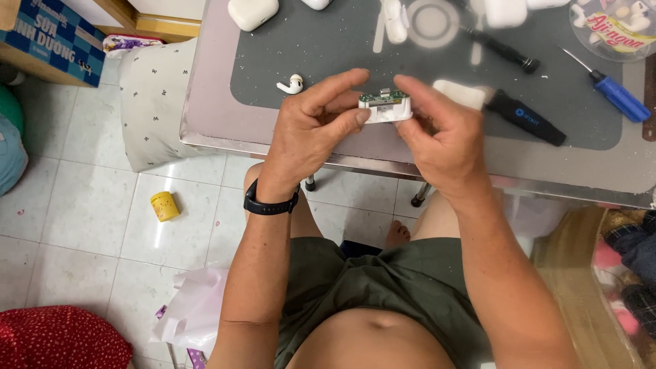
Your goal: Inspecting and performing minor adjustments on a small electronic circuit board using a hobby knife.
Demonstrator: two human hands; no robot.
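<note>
Two hands meet over the near edge of the counter (219,130), and between them sits one small white plastic part (387,111) with a green circuit board (380,98) showing along its top. The left hand (311,133) closes on the part's left end, thumb pressed against its front face and forefinger stretched over the top toward 2 o'clock; a black wristband (270,203) circles that wrist. The right hand (441,133) pinches the part's right end from 3 o'clock, its forefinger reaching up and left over the board, the other fingers curled loosely beneath. Both forearms rise from 6 o'clock, the elbows apart, and the wrists angle inward so the part hangs at the middle, just above the counter's front rim. On the dark grey mat (328,61) lies one loose white earbud (292,85), at about 10 o'clock from the part and near the left hand's fingertips. Three tools lie to the right: a black-handled brush with a white head (506,109) just beside the right hand at 3 o'clock, a slim black screwdriver (502,49) at 1 o'clock, and a blue-handled screwdriver (615,92) farther out at 2 o'clock. Several white earbud cases line the mat's far edge, partly cut off, so their count is unsure. On the tiled floor at 8 o'clock lies one small yellow jar (164,206).
</note>
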